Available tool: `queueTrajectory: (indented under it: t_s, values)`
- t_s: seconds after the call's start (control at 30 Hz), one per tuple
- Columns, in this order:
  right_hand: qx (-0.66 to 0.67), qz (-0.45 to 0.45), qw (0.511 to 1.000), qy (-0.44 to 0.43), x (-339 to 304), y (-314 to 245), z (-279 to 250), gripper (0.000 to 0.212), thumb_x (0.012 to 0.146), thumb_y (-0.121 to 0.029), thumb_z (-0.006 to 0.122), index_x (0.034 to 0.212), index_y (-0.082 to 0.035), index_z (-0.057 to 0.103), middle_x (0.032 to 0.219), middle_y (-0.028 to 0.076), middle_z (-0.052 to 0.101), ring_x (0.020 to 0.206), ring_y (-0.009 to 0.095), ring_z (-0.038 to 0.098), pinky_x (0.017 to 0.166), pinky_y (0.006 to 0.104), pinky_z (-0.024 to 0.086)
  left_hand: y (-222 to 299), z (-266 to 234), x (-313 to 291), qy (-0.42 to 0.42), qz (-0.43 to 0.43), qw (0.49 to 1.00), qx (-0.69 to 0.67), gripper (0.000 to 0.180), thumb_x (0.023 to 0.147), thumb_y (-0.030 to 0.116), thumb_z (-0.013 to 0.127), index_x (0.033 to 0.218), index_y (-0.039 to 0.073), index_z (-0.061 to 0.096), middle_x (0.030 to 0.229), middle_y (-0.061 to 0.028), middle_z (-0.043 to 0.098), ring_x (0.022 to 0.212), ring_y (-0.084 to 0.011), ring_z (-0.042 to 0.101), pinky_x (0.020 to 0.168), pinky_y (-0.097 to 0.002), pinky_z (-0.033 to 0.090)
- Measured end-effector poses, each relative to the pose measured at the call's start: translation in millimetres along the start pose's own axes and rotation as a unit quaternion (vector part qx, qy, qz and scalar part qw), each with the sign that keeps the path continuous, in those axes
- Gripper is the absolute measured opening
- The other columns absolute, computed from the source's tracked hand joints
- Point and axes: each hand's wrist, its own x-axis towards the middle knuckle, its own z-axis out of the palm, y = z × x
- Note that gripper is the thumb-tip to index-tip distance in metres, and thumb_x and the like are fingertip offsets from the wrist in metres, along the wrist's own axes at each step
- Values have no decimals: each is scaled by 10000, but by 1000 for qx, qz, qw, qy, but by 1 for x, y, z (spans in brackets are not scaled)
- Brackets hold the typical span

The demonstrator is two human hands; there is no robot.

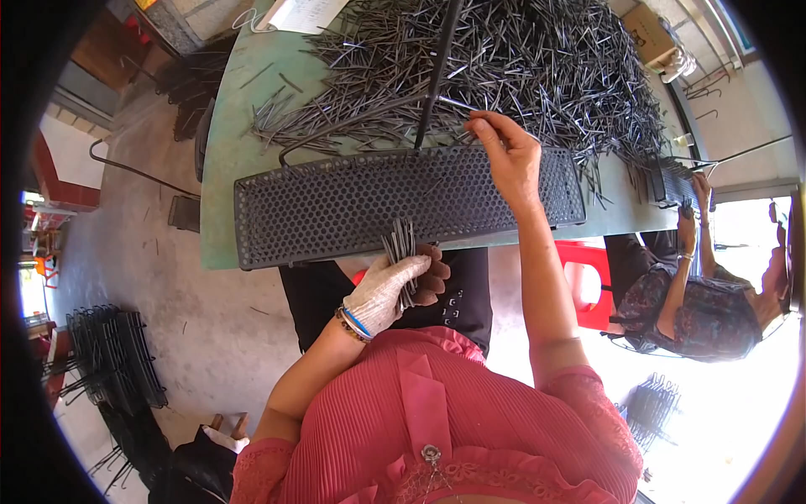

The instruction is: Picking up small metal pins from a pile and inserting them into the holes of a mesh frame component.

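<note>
My left hand [388, 284], in a white knit glove with dark finger areas, is closed round a bundle of thin dark strips [401, 238] that stand upright in front of me. My bare right hand [510, 153] is raised over the far edge of a black perforated panel [336, 206]. Thumb and forefinger pinch one thin shiny strip [456, 103], whose other end reaches a dark upright bar [437, 76]. The panel lies along the table's near edge, with a bent dark rod [353, 120] running from the bar to its back edge.
A large heap of dark strips [512, 50] covers much of the green table [243, 109]. Papers [304, 13] and a cardboard box [648, 34] sit at the back. At right, another person [705, 294] works by a red stool [585, 286]. Hooked black racks [117, 353] stand left.
</note>
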Motion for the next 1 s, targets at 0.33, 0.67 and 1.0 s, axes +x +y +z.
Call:
queueTrajectory:
  t_s: [0.33, 0.67, 1.0]
  values:
    - [-124, -134, 981, -69, 5, 5, 0, 161, 904, -108, 644, 1024, -7, 682, 926, 73, 708, 868, 143, 666, 788, 258, 506, -3, -5, -5, -9, 6, 1000, -18, 248, 944, 173, 545, 1125, 4, 559, 951, -117, 662, 770, -167, 658, 638, -274, 571]
    - [-72, -84, 992, -67, 3, 22, 0, 157, 906, -109, 643, 1024, -13, 682, 907, 66, 706, 835, 135, 661, 751, 265, 509, -1, 0, -6, -2, -1, 1000, -2, 264, 940, 170, 517, 1142, 5, 555, 953, -111, 650, 771, -152, 645, 635, -257, 550]
    - [-132, -138, 979, -71, -1, 23, 2, 170, 893, -93, 647, 1048, -32, 677, 918, 80, 703, 841, 182, 664, 751, 282, 509, -1, 0, -6, -6, -10, 1000, -11, 252, 935, 166, 524, 1135, 16, 560, 940, -102, 653, 749, -142, 644, 615, -250, 538]
